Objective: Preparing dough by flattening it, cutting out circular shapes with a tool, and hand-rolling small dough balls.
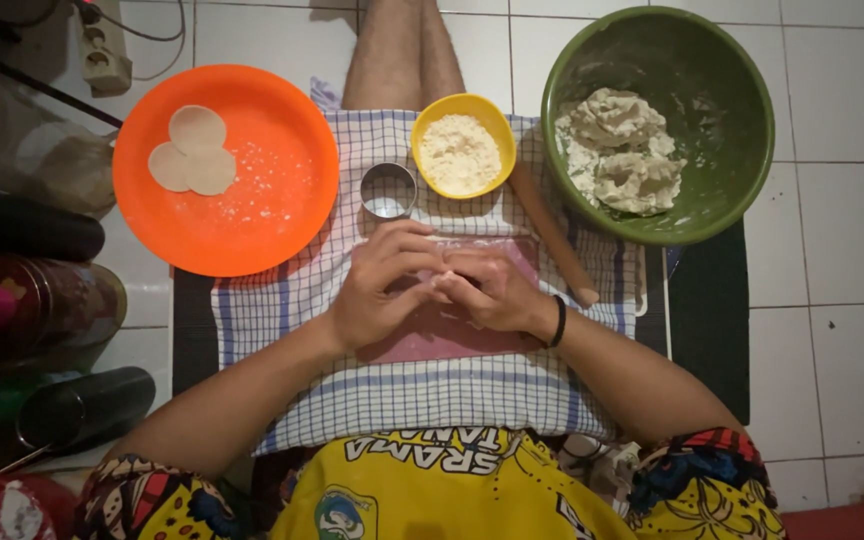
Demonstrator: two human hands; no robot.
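Observation:
My left hand [384,285] and my right hand [489,290] meet fingertip to fingertip over a pink board [422,338] on a blue checked cloth [402,385]. The fingers curl together around something small that stays hidden. Just beyond the hands stand a round metal cutter [388,190] and a yellow bowl of flour [462,146]. A wooden rolling pin [554,236] lies to the right of my right hand. On the orange plate [262,200] at the left lie three thin dough discs [192,152]. A green bowl [722,110] at the right holds a lump of dough [620,150].
Dark bottles and jars [32,290] crowd the left edge. A power strip [104,50] lies at the top left on white floor tiles. A person's bare leg [399,55] stretches away past the cloth. A black mat [707,300] shows under the cloth.

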